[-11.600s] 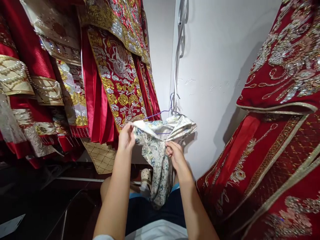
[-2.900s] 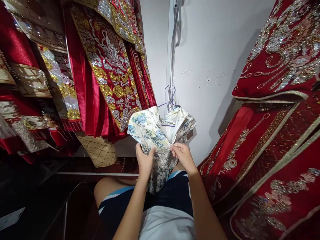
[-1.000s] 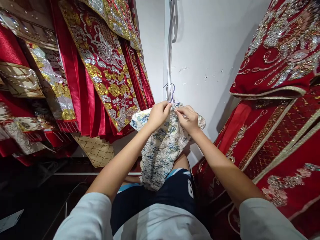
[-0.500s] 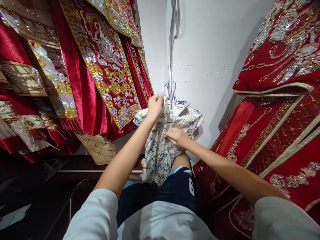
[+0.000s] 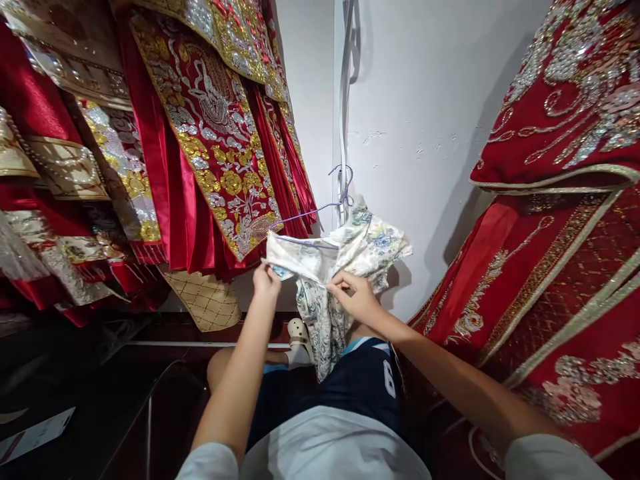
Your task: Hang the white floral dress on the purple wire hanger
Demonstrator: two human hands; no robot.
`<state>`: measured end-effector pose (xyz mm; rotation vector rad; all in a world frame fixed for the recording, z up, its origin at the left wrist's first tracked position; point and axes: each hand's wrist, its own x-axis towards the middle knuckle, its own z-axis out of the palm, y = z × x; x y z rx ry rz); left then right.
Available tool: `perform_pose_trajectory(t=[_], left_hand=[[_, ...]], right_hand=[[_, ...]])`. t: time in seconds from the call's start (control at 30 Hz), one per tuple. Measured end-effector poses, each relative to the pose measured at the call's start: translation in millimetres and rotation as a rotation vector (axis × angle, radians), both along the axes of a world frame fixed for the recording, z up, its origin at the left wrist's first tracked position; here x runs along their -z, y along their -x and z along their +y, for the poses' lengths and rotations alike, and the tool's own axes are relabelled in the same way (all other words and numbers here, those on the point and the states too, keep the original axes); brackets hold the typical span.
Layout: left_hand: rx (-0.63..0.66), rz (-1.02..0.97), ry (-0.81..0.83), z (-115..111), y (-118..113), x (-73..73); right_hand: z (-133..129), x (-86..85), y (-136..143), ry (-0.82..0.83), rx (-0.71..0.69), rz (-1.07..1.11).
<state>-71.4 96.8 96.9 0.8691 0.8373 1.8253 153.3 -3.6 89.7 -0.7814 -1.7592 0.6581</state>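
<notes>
A pale floral shirt point(image 5: 377, 243) hangs partly on a thin purple wire hanger point(image 5: 313, 211). Its right shoulder sits over the hanger, while the hanger's left arm shows bare above the cloth. My left hand point(image 5: 267, 280) is closed on the shirt's left sleeve end, pulling it out to the side, below the hanger's left tip. At the front opening my right hand point(image 5: 353, 293) pinches the shirt's edge between thumb and fingers. The lower part of the shirt droops in folds between my legs.
Red gowns with gold and silver embroidery point(image 5: 220, 147) hang at the left. More beaded red dresses point(image 5: 560, 267) hang close on the right. A white vertical pole point(image 5: 344, 100) stands against the white wall point(image 5: 425, 80). A paper card point(image 5: 37, 437) lies at lower left.
My left hand has moved down and left, drawing that side of the shirt away from the hanger's left arm, which now shows. My right hand has dropped slightly, still pinching the front edge.
</notes>
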Motion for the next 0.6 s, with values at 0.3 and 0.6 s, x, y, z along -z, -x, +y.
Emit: perform_pose_trajectory(t=[0.3, 0.6], left_hand=[[0.223, -0.11, 0.153, -46, -67, 48.7], [0.526, 0.745, -0.383, -127, -100, -16.7]], right_hand=[[4, 29.9, -31, 0.274, -0.134, -0.125], [16, 32.3, -28, 0.548, -0.131, 0.187]])
